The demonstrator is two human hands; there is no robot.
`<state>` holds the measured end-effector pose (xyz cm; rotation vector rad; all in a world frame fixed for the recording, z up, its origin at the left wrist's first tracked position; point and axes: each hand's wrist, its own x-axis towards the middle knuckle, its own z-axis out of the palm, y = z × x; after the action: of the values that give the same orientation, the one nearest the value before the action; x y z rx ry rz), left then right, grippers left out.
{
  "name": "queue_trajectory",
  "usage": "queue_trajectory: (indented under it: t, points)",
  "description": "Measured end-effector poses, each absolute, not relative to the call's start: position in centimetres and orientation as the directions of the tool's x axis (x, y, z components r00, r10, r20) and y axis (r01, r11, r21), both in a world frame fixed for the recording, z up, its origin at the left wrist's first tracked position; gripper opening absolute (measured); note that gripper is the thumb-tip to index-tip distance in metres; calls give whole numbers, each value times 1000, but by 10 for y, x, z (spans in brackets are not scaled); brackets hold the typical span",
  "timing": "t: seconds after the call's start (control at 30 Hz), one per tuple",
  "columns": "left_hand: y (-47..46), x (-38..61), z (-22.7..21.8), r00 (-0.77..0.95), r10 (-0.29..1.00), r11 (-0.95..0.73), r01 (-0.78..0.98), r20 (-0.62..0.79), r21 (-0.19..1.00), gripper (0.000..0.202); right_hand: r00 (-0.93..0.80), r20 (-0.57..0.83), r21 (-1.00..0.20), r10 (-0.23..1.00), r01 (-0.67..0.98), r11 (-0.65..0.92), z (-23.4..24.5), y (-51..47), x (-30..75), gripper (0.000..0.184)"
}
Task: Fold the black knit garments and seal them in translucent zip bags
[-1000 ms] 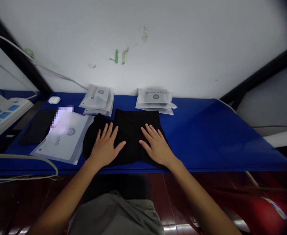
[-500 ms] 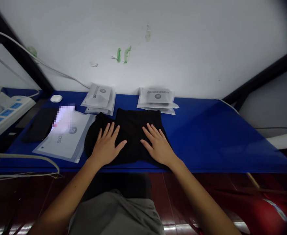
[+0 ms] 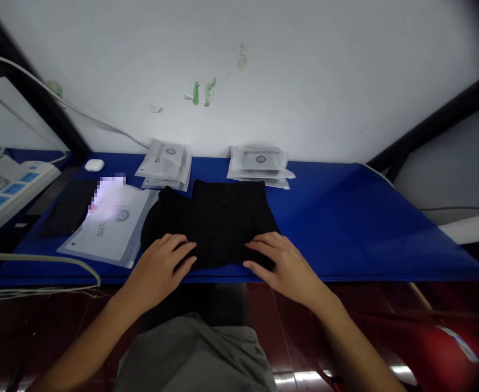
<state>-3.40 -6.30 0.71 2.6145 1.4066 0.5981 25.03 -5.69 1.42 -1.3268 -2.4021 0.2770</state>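
A black cloth garment (image 3: 223,223) lies spread at the table's front, with a rounded part on its left and a squarer part on its right. Resting at its near left edge, my left hand (image 3: 161,269) is open, fingers slightly curled and thumb apart. My right hand (image 3: 284,264) touches the near right edge in a similar pose, also open, with a gap between thumb and index finger. Left of the cloth is a white zip bag (image 3: 104,234) with printed lettering. Parts of the garment's near edge are hidden beneath my hands.
Two stacks of printed zip bags, a left stack (image 3: 166,163) and a right stack (image 3: 259,160), stand along the wall. A dark phone (image 3: 70,207), a white earbud case (image 3: 94,165) and a power strip (image 3: 14,190) are at left. The blue table (image 3: 345,228) extends rightward.
Both hands have slid back toward me, from lying flat on the middle of the black cloth to its near edge. Their fingers are now more bent.
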Motion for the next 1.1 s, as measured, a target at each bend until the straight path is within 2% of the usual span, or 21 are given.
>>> queue_trajectory:
  t: [0.13,0.27,0.37,0.47,0.57,0.77,0.93,1.1]
  points:
    - [-78,-44,8,545,820,-573,780,176,251,38,-484,159,-331,861,795,508,17,-72,254,39]
    - [-85,-48,4,571,810,-586,783,131,211,52,-500,104,-303,859,807,507,15,-80,260,50]
    - [-89,-51,3,562,823,-568,804,87,175,46,-513,78,-281,855,812,512,13,-86,265,52]
    - [-93,-55,6,546,838,-540,820,23,190,45,-517,74,-276,853,811,515,13,-90,270,57]
    - [-96,-61,11,558,830,-538,801,-4,262,42,-530,84,-294,844,796,529,16,-91,272,48]
    - [-91,-70,24,518,855,-488,785,27,381,27,-503,88,-388,860,778,495,33,-86,273,24]
    - [-84,-67,36,452,886,-456,813,101,364,29,-445,114,-498,888,748,439,49,-75,277,17]
    - [-70,-53,53,313,939,-343,876,142,340,30,-356,162,-556,920,738,383,63,-47,278,18]
